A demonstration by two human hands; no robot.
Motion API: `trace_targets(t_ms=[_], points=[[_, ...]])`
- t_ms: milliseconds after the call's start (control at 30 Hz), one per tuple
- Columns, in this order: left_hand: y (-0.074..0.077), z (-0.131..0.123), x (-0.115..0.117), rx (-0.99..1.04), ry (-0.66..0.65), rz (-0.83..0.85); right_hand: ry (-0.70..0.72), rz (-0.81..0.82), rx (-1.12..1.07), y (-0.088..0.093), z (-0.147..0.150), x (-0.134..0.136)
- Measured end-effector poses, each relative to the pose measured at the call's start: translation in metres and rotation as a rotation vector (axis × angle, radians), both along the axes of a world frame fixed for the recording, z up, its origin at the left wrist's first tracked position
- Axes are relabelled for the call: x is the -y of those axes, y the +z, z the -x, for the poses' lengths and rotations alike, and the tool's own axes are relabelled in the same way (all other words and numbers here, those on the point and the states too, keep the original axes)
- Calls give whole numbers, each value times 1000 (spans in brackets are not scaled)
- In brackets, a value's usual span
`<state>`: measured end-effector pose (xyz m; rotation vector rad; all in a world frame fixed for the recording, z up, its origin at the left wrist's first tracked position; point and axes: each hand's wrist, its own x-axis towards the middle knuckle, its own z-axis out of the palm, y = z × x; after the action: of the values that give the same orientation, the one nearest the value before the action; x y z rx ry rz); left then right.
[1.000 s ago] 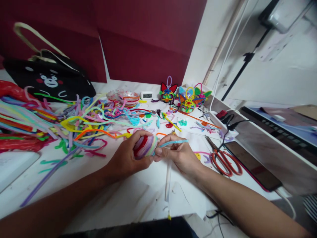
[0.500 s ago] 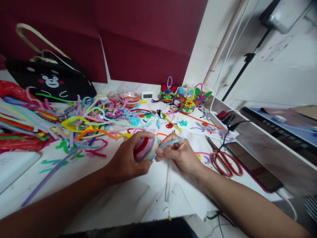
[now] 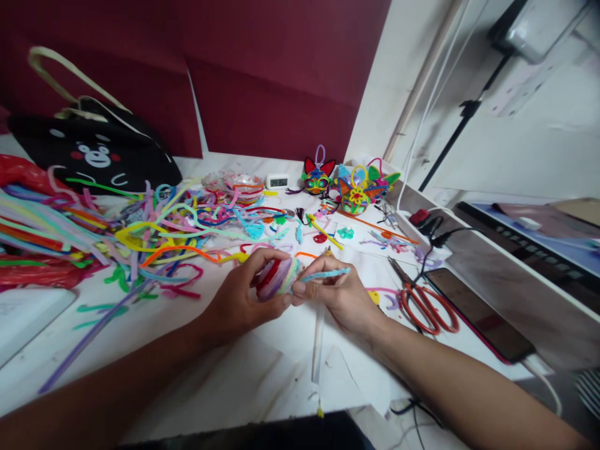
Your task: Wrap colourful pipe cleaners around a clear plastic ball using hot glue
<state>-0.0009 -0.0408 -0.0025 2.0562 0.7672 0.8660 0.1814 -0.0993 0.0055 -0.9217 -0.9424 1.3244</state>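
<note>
- Near its front edge, the white table [image 3: 210, 390] is being marked by a small yellow piece [image 3: 320, 412].
- Above the middle of the table, a striped ball [image 3: 274, 278] in red, lilac and paler bands is being held in the left hand [image 3: 237, 303]. The grip is being curled snugly around it, with the fingers being laid over the top and the thumb being placed along the near side.
- At the ball's right side, a light blue fuzzy strip [image 3: 328, 273] is being pinched between the thumb and fingers of the right hand [image 3: 344, 300]; its loose end is being pointed rightward. Its inner end is being hidden by the fingertips, so whether it is being joined to the ball cannot be told.
- A pale stick [image 3: 317, 350] is being partly covered by the right hand.
- Farther right, orange-handled scissors [image 3: 429, 306] are being supported by the table, just beside a dark phone [image 3: 480, 315].
- To the left, a long purple strip [image 3: 96, 328] is being overlapped by a tangled pile of colourful strips [image 3: 164, 228].
- Farther back, eared ornaments [image 3: 355, 197] are being grouped together, near a small white clock [image 3: 277, 182].
- Behind the pile, a black bag [image 3: 94, 169] is being backed by a maroon panel [image 3: 281, 81].
</note>
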Motion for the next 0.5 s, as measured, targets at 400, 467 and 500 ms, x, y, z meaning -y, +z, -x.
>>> trace_targets(t_ms=[400, 467, 500], points=[[1, 2, 0, 26, 32, -122, 61, -31, -47, -3, 0, -3], [1, 2, 0, 44, 17, -161, 59, -16, -61, -2, 1, -2], [1, 2, -1, 53, 7, -178, 57, -9, -72, -1, 1, -2]])
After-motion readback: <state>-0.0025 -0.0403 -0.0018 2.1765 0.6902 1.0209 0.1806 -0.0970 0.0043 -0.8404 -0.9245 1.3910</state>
